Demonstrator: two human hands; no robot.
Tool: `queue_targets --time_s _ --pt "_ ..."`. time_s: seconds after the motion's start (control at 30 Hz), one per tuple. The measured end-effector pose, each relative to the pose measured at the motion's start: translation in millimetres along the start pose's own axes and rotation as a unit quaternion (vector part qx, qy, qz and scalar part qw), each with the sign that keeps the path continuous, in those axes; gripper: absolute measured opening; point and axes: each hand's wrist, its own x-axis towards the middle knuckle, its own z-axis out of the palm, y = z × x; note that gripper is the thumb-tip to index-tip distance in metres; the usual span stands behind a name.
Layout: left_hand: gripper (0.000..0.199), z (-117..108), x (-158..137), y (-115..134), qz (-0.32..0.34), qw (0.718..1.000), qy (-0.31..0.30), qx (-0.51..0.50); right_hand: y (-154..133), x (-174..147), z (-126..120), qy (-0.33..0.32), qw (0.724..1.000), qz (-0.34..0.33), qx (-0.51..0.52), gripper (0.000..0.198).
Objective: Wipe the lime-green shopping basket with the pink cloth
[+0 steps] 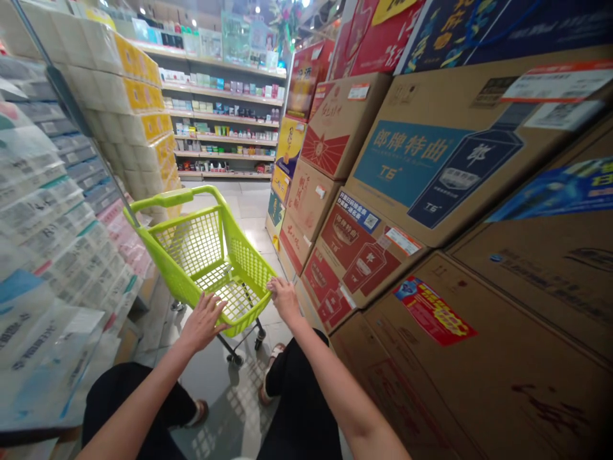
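Head view has the green cart left of centre, the loosely spread left hand and curled right hand, its grip unclear, apart at its near end, where an uneven push could swing it into the cartons at right.

"郎牌特曲 T6" on brown carton

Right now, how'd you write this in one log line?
left hand: lime-green shopping cart, near rim; right hand: cart's near right corner; handle: far end; right side: Langpai Tequ T6 cartons
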Motion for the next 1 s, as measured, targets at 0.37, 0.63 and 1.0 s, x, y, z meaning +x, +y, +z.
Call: queue_targets --time_s 0.37,0.63,1.0 --pt "0.023 -9 -1 3 0.014 1.0 0.001 0.001 -15 -15 6 -0.008 0.999 -0.016 0.029 0.025" --pt "0.014 5 0 15 0.006 0.999 0.007 0.032 -62 -71 42 0.002 0.998 -0.057 0.037 0.024" --pt "0.016 2 3 25 -0.01 1.0 0.011 0.007 -26 -26 11 0.02 0.999 0.026 -0.02 0.026"
